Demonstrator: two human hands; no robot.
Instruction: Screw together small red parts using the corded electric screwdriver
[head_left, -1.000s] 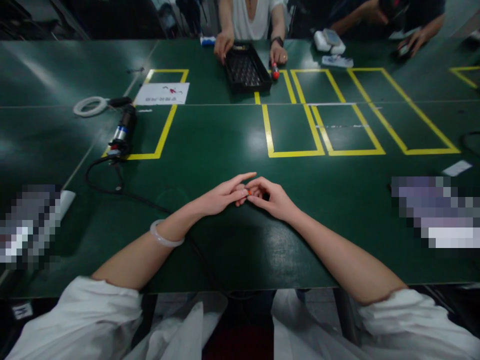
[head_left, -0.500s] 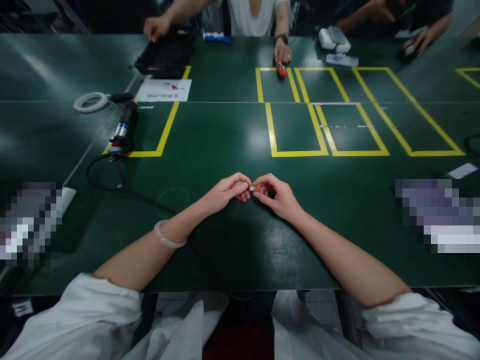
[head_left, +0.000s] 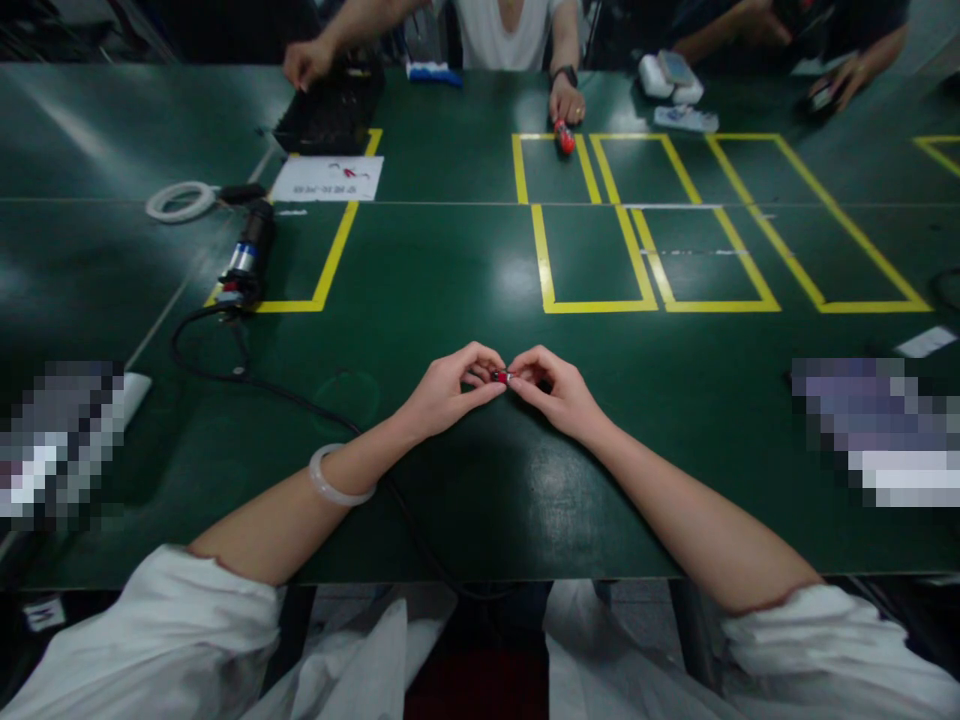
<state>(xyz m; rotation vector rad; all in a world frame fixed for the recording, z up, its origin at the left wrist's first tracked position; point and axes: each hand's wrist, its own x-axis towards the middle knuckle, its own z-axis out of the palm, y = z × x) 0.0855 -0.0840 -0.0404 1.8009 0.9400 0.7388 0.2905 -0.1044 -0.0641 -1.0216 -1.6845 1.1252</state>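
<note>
Shifted leftward over the past second, the black tray (head_left: pixel 330 118) now stands just beyond the paper sheet (head_left: pixel 328 182); a small red part (head_left: pixel 502 377) is held between two hands.

Relative to the sheet, the red part is to the right and nearer the wearer. The left hand (head_left: pixel 454 390) pinches one end narrowly, thumb against fingertips; the right hand (head_left: pixel 553 388) narrows on the opposite end. Left of the sheet and partly nearer lies a black tool (head_left: pixel 251 245) with a cable; farther left rests a white ring (head_left: pixel 178 217). Beyond the sheet, a co-worker's hand (head_left: pixel 307 65) is at the tray; the co-worker's other hand (head_left: pixel 566 102), well to the sheet's right, touches a red object (head_left: pixel 565 138).
</note>
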